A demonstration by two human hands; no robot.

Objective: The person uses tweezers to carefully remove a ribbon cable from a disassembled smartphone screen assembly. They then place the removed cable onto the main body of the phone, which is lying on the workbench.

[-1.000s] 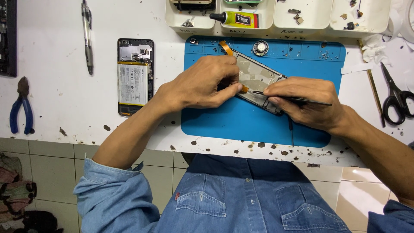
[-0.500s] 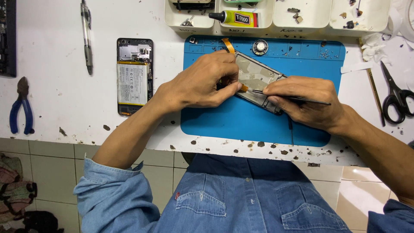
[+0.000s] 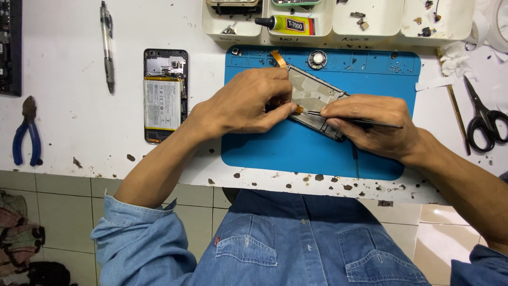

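A phone frame with a silvery inner plate lies tilted on a blue work mat. My left hand rests on its left end, fingers pinched at an orange flex strip. An orange ribbon cable sticks out past the frame's top. My right hand grips thin metal tweezers, their tips pointing left at the frame's lower edge, close to my left fingertips.
An opened phone with its battery showing lies left of the mat. Blue-handled pliers and a pen are farther left. Scissors lie at the right. White trays with a glue tube line the back edge.
My left hand has slid slightly along the frame and its fingers have closed tighter at the orange strip. The right hand with the tweezers stays nearly still.
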